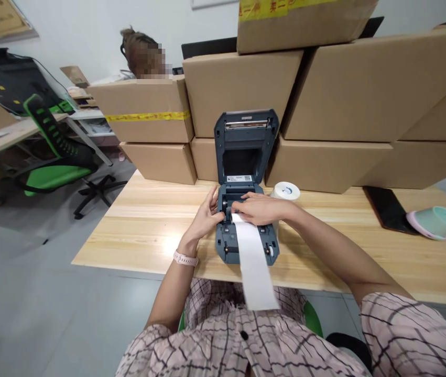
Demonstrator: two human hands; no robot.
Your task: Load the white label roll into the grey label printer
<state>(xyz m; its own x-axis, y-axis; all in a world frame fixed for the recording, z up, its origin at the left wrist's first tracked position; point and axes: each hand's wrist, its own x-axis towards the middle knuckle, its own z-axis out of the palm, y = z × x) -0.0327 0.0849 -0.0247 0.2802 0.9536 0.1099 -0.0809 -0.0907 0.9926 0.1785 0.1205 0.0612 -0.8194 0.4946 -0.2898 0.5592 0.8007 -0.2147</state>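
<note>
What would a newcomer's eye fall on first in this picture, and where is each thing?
The dark printer stands open on the wooden table, a white paper strip trailing from it over the front edge. The left hand is at the printer's left side, and the right hand reaches inside at the strip's upper end. Behind stand stacked brown boxes, with a green chair off to the left.

There are two hands [204,219] [260,208], one printer [228,242], one paper strip [254,267], one upright roll [291,193] and one phone [388,208].

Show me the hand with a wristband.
The left hand, at the left edge of the printer: it wears a pink wristband. The right hand, at the paper strip, has a bare wrist.
</note>
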